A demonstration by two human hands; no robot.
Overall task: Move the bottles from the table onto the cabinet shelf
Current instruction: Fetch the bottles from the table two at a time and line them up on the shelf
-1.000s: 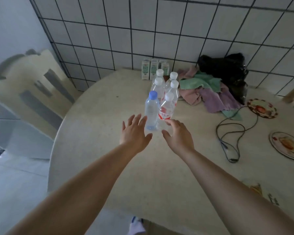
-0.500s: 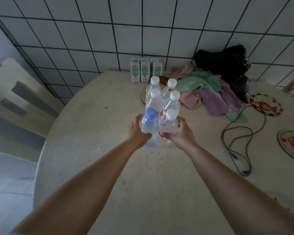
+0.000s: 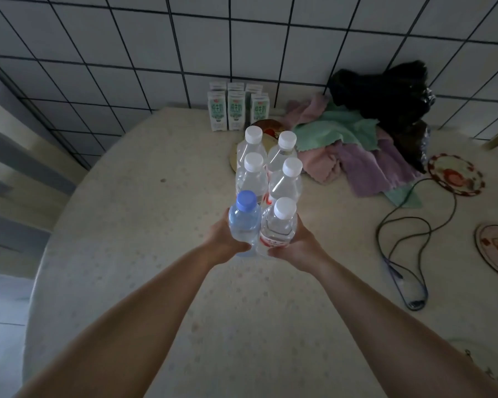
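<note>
Both hands are on bottles at the front of the cluster — the left hand is wrapped around the blue-capped bottle, the right hand curled tight on the white-capped bottle with the red label. The pair stand touching, upright. Four more white-capped bottles wait just behind on the round table — milk cartons against the tiled wall.

You have six clear capped bottles upright in two touching rows on the counter: the blue-capped bottle and red-labelled bottle nearest you, side by side, with four white-capped bottles behind them.
</note>
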